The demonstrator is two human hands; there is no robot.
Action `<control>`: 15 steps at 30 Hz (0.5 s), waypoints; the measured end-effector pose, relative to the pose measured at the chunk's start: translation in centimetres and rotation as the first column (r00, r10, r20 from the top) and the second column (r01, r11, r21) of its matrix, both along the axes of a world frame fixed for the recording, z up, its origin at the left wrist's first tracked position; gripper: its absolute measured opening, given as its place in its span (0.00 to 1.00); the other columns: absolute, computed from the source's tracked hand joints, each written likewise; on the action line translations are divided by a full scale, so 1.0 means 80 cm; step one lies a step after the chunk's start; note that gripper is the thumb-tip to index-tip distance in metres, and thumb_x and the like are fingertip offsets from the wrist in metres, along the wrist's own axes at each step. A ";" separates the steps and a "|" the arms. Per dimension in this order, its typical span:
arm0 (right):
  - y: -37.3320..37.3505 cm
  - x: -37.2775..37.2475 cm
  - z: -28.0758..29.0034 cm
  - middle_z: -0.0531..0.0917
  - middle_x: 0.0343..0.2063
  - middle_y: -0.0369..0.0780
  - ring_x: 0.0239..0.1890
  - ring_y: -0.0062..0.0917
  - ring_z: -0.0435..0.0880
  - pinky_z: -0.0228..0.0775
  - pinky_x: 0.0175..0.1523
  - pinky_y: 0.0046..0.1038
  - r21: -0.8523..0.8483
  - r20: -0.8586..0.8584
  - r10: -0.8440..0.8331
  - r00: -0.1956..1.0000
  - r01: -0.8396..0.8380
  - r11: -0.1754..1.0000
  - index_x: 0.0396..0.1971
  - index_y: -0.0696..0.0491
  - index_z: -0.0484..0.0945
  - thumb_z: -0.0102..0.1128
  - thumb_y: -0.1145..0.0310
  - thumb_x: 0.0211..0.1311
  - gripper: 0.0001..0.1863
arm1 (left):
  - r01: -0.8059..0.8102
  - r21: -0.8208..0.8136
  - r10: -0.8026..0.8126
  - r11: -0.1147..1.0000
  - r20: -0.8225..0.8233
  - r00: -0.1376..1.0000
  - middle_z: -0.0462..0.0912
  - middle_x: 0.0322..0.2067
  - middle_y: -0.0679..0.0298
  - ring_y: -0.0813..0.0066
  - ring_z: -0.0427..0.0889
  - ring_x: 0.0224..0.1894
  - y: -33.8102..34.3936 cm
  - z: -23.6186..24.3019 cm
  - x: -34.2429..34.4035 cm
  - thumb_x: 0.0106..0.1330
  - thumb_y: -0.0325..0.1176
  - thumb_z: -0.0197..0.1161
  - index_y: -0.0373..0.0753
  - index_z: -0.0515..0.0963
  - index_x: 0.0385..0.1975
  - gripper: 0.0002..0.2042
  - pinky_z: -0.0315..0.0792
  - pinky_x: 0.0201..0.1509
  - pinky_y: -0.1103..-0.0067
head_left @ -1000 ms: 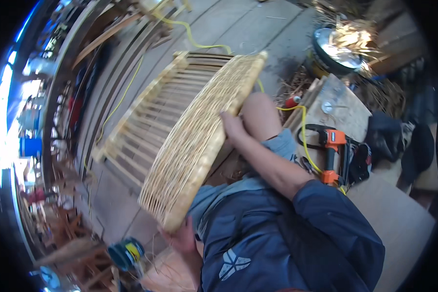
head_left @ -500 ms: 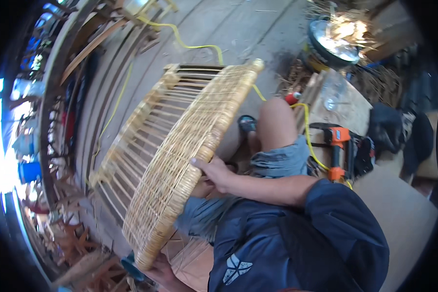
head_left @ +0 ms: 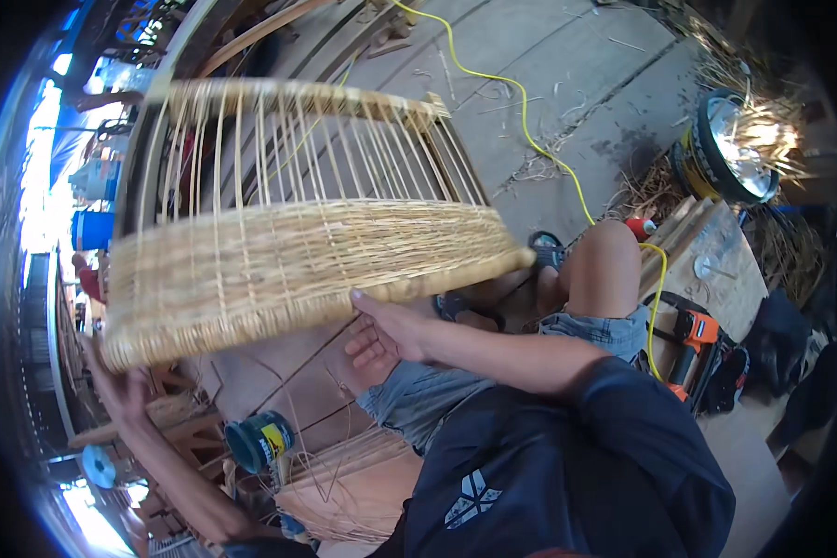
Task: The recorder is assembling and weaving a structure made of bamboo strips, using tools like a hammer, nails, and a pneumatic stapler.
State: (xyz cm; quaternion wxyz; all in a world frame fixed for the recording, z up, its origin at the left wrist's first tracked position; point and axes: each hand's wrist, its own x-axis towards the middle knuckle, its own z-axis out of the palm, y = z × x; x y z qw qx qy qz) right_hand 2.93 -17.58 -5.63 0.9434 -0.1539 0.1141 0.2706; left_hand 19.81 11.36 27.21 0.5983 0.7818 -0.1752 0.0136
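Observation:
A partly woven wicker panel (head_left: 325, 256) is held up in front of me, tilted. Its near half is tightly woven, with a wrapped rim along the near edge. Bare, spaced strands run from there to the far rail. My left hand (head_left: 128, 391) is closed round the rim's near left corner, some of its fingers hidden behind the panel. Under the middle of that rim is my right hand (head_left: 389, 333). Its thumb touches the rim, while the other fingers are loosely bent below, apart from the panel.
A yellow hose (head_left: 526, 116) crosses the plank floor (head_left: 586, 56). On my right are an orange and black nail gun (head_left: 693, 339), a wooden board (head_left: 725, 246) and a bucket (head_left: 684, 163) with shavings. A dark green tub (head_left: 251, 442) stands near left, beside loose strips (head_left: 344, 479).
The panel has turned clockwise from a steep slant to nearly crosswise. My left hand has swung up and left with its corner. My right hand stays at the rim. The view has shifted left.

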 end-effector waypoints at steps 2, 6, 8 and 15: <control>0.002 0.017 -0.030 0.81 0.30 0.42 0.29 0.28 0.81 0.70 0.30 0.29 -0.412 0.049 0.223 0.974 -0.183 0.892 0.40 0.51 0.72 0.45 0.36 0.59 0.30 | -0.164 -0.057 0.153 0.985 -0.161 0.975 0.74 0.50 0.56 0.67 0.76 0.50 -0.057 -0.003 0.012 0.65 0.45 0.55 0.37 0.64 0.59 0.26 0.76 0.48 0.74; -0.029 0.013 -0.033 0.81 0.29 0.35 0.30 0.18 0.79 0.69 0.30 0.19 -0.683 0.301 0.082 0.950 0.155 0.714 0.41 0.52 0.75 0.50 0.52 0.64 0.19 | -0.086 0.092 0.102 0.992 -0.187 0.977 0.75 0.50 0.55 0.65 0.76 0.51 -0.062 0.025 0.035 0.63 0.42 0.57 0.32 0.66 0.56 0.25 0.71 0.56 0.71; -0.076 0.015 -0.042 0.81 0.29 0.34 0.31 0.16 0.78 0.68 0.32 0.18 -0.682 0.351 -0.070 0.934 0.306 0.664 0.40 0.52 0.75 0.50 0.55 0.64 0.16 | -0.003 0.102 0.011 0.995 -0.079 0.997 0.73 0.52 0.53 0.65 0.74 0.53 -0.093 0.023 0.022 0.61 0.39 0.57 0.30 0.64 0.56 0.26 0.70 0.57 0.72; -0.189 0.031 0.127 0.80 0.35 0.36 0.36 0.19 0.78 0.68 0.40 0.24 -0.521 0.566 -0.556 0.609 0.787 0.331 0.46 0.56 0.72 0.52 0.54 0.63 0.21 | 0.019 0.250 -0.102 0.968 0.327 0.940 0.68 0.55 0.52 0.67 0.69 0.57 -0.138 0.004 -0.040 0.55 0.35 0.60 0.28 0.61 0.59 0.32 0.63 0.61 0.76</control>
